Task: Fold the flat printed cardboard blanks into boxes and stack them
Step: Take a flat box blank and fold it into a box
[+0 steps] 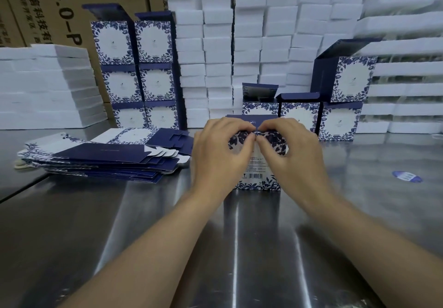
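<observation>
Printed box [260, 180] stands upright on the counter [263, 236] at twelve o'clock; left hand [221, 154] and right hand [291, 152] both pinch its top flaps.

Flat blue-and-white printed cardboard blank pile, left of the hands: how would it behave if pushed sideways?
The flat blue-and-white printed cardboard blank pile is already fanned and uneven, so the top sheets would probably slide off first. The shiny metal table looks slick, so the pile may skate. The blanks look thin, likely floppy.
</observation>
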Demonstrator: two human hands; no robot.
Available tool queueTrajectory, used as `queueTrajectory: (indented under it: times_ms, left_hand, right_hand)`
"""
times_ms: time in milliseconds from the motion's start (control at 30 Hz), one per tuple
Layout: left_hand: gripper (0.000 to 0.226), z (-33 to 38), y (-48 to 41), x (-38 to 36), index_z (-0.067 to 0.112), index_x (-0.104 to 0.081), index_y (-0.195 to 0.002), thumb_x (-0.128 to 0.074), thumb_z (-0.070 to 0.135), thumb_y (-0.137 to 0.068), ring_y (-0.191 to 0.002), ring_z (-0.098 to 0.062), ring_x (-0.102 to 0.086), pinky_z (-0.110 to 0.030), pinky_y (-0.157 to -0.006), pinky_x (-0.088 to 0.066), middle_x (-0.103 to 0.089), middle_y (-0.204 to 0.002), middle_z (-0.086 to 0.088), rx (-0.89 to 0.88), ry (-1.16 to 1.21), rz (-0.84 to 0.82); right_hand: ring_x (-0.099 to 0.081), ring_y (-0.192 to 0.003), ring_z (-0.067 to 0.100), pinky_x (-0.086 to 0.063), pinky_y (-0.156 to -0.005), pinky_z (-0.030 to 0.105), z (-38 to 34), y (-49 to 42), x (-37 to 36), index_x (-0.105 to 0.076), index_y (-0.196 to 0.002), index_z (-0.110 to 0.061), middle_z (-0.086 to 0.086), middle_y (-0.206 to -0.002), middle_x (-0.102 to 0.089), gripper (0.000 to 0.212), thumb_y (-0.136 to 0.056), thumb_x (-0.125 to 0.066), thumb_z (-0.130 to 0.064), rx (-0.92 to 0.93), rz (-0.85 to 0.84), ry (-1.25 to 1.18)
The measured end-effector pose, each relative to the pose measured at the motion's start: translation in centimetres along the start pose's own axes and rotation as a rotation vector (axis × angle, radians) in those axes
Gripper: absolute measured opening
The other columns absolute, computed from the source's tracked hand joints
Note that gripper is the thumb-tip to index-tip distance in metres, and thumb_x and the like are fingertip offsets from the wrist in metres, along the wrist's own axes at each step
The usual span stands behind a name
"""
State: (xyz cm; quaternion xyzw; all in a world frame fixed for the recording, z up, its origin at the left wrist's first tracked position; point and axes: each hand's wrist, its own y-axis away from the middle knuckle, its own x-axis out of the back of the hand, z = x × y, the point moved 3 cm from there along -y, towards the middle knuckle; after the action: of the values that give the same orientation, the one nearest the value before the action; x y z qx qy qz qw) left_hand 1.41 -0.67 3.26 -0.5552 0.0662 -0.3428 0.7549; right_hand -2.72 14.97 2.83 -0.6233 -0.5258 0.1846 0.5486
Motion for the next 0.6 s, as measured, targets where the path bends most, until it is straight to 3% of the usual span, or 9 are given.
queueTrajectory:
  times_ms: [167, 333, 467, 600]
  left_hand:
    - [0.007, -0.3, -0.2, -0.4, 0.029, -0.080, -0.099, -0.076, 0.028, -0.094, -0.107, -0.012, -0.063, -0.047, -0.096, -0.050, -0.074, -0.100, 0.020, 0.069, 0.050, -0.024]
    - [0.007, -1.6, -0.7, -0.1, 0.030, -0.079, -0.099, -0.079, 0.031, -0.092, -0.107, -0.008, -0.062, -0.037, -0.094, -0.051, -0.074, -0.099, 0.020, 0.094, 0.144, -0.081]
    - [0.005, -1.9, -0.8, -0.3, 0.029, -0.080, -0.097, -0.080, 0.029, -0.092, -0.106, -0.006, -0.061, -0.029, -0.089, -0.047, -0.075, -0.098, 0.021, 0.111, 0.170, -0.107]
    - [0.007, -2.8, -1.2, 0.3, 0.029, -0.082, -0.098, -0.080, 0.026, -0.092, -0.101, -0.001, -0.066, -0.017, -0.080, -0.043, -0.076, -0.099, 0.022, 0.151, 0.254, -0.128]
  right_hand:
    - [-0.065, -0.100, 0.012, -0.050, -0.095, 0.053, 0.0, -0.2, -0.4, -0.072, -0.104, -0.031, -0.017, -0.100, -0.070, 0.006, -0.099, -0.068, -0.031, -0.057, -0.004, -0.072]
    - [-0.066, -0.101, 0.007, -0.053, -0.092, 0.040, 1.0, -0.7, 0.5, -0.075, -0.102, -0.025, -0.017, -0.099, -0.073, 0.005, -0.098, -0.073, -0.024, -0.102, -0.042, -0.194]
    - [-0.068, -0.096, 0.008, -0.053, -0.088, 0.038, 1.4, -1.0, 0.6, -0.076, -0.100, -0.023, -0.015, -0.096, -0.075, 0.004, -0.097, -0.074, -0.023, -0.092, -0.066, -0.169]
    - [-0.074, -0.094, 0.007, -0.059, -0.092, 0.040, 2.3, -1.4, 1.1, -0.079, -0.100, -0.020, -0.013, -0.095, -0.079, 0.007, -0.095, -0.077, -0.016, -0.169, -0.118, -0.328]
